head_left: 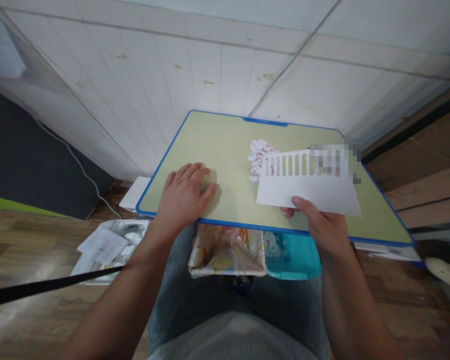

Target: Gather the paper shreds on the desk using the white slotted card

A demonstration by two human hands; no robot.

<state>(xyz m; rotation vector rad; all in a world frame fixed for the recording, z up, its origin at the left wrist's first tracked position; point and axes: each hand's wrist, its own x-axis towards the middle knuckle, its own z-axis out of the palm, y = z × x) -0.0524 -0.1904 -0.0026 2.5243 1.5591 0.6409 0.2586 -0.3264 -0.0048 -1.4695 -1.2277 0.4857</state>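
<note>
My right hand (pixel 322 222) grips the lower edge of a white sheet with a row of slots cut through it (pixel 285 189), thumb on top and fingers beneath. The sheet is held above the right part of a small table (pixel 225 200) with a pale yellow-green top and blue rim. Part of the sheet's upper right is blurred out. Partly behind the sheet's left end lies a heap of small white paper scraps (pixel 255 162). On the left part of the tabletop my left hand (pixel 185 192) rests palm down, fingers stretched out, holding nothing.
Below the table's front edge are a patterned fabric-lined box (pixel 228 252) and a turquoise plastic bin (pixel 296 257). A white tub with papers (pixel 108 247) stands on the floor at left. A white panelled wall (pixel 217 70) rises behind the table, with a cable (pixel 296 55) along it.
</note>
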